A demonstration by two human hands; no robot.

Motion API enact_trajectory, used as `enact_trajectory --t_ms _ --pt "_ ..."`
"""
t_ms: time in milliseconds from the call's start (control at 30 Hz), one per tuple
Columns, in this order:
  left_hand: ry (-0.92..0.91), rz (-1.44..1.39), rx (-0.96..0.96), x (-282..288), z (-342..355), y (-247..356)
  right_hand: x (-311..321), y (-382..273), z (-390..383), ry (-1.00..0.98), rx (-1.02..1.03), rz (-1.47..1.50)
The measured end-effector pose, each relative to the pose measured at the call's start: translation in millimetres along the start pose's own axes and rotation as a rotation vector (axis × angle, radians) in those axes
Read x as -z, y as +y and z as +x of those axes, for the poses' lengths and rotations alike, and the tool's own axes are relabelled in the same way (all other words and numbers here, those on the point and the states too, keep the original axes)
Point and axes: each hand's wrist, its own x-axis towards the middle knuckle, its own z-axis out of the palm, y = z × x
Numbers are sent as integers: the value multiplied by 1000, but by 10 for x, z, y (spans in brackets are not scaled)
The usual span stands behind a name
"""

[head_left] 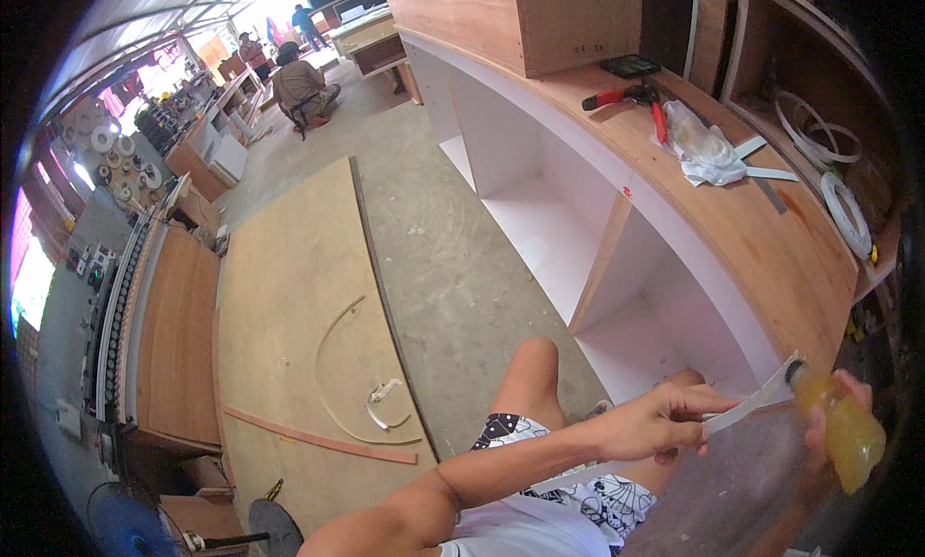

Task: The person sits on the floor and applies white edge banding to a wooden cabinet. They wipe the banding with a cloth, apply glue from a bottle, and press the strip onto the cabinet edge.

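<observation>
**A:** What surroundings are shown?

**B:** A long workshop with a grey concrete floor [419, 229] is seen under a metal-framed roof. Farther back, a crouching person [306, 87] can be made out. At the left, a broad, pale plywood sheet [289, 239] is seen; near its right edge a thin, curved beige strip [317, 364] is laid, and a flat reddish-brown strip [323, 438] is laid across its nearer part.

**A:** What is held in the left hand [665, 424]?

**B:** A narrow, flat white strip [756, 403] is pinched between thumb and fingers. Its upper end is held up by the near corner of the long cabinet's brown wooden top [761, 258]; its other end is trailed below the forearm.

**A:** And in the right hand [817, 439]?

**B:** A translucent yellow squeeze bottle [843, 427] is gripped, with the fingers curled around it, though partly hidden. Its dark nozzle [796, 370] is held at the strip's upper end; whether contact is made cannot be told.

**A:** What is carried by the wooden top?

**B:** Toward its far end, a red-and-black hand tool [603, 100] is placed beside a crumpled, clear-and-white plastic bag [703, 147].
</observation>
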Motion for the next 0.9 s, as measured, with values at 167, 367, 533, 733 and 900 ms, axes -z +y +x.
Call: enact_trajectory --t_ms 167,367,533,733,900 --pt "-33 -20 48 53 9 52 -116 -138 30 79 -27 -45" --pt "203 -11 219 87 -23 20 -120 -49 146 298 -109 208" --pt "391 -68 113 -110 39 103 -38 -642 442 256 -241 198" --pt "325 -38 79 -112 6 127 -100 -571 439 148 -40 30" --pt "299 -33 39 -62 -44 80 -277 -603 482 100 67 -73"
